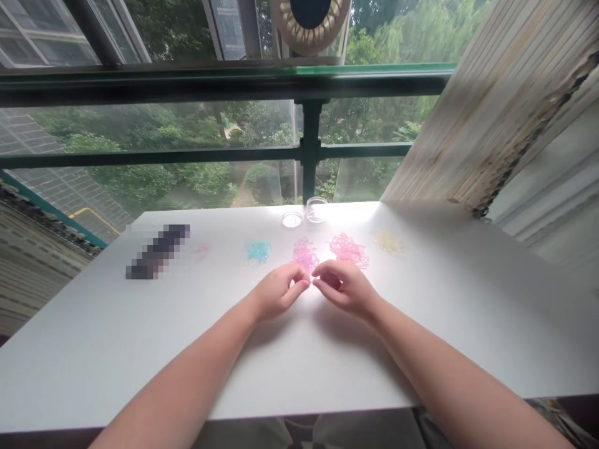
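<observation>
My left hand and my right hand meet over the middle of the white table, fingertips almost touching. Each is closed in a pinch; whatever sits between the fingers is too small to make out. Just beyond them lies a pile of purple-pink small loops, like tiny rubber bands, partly covered by my fingers. A brighter pink pile is behind my right hand. To the left there is a turquoise pile, and a sparse pale pink one farther left. A yellow pile lies on the right.
A clear round container and a clear shallow lid or dish stand at the back edge of the white table. A dark pixelated object lies at left. Behind are a green railing, window and striped curtain.
</observation>
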Motion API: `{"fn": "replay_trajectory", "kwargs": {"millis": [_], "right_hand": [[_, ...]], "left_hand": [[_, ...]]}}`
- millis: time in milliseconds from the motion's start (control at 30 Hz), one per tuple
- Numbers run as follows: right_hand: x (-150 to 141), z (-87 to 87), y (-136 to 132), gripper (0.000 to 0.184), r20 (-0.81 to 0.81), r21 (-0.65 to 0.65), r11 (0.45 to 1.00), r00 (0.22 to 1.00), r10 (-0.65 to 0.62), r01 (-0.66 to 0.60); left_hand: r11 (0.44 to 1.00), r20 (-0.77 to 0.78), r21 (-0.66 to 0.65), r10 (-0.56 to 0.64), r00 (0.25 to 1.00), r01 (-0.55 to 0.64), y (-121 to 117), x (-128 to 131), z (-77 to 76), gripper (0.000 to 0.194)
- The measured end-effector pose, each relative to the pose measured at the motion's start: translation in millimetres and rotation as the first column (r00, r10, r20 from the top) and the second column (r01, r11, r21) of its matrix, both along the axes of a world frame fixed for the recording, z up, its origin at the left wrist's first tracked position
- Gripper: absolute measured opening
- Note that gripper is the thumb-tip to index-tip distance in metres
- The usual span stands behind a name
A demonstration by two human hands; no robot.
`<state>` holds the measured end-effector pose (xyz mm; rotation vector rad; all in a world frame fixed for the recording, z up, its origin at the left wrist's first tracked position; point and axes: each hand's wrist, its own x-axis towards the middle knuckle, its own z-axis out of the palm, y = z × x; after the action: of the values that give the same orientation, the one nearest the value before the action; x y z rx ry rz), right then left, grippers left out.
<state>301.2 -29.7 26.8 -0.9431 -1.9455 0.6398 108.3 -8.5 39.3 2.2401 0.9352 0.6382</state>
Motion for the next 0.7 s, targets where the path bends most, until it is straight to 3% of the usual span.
{"fn": "replay_trajectory", "kwargs": {"millis": [700], "right_hand": [[1.7,-0.9,0.1,0.005,0.043,-0.056,0.998,0.999,0.027,-0.024]], "left_hand": [[0.998,-0.029,0.054,-0.007,1.000,0.009,1.6,-5.1,-5.1,0.018]]}}
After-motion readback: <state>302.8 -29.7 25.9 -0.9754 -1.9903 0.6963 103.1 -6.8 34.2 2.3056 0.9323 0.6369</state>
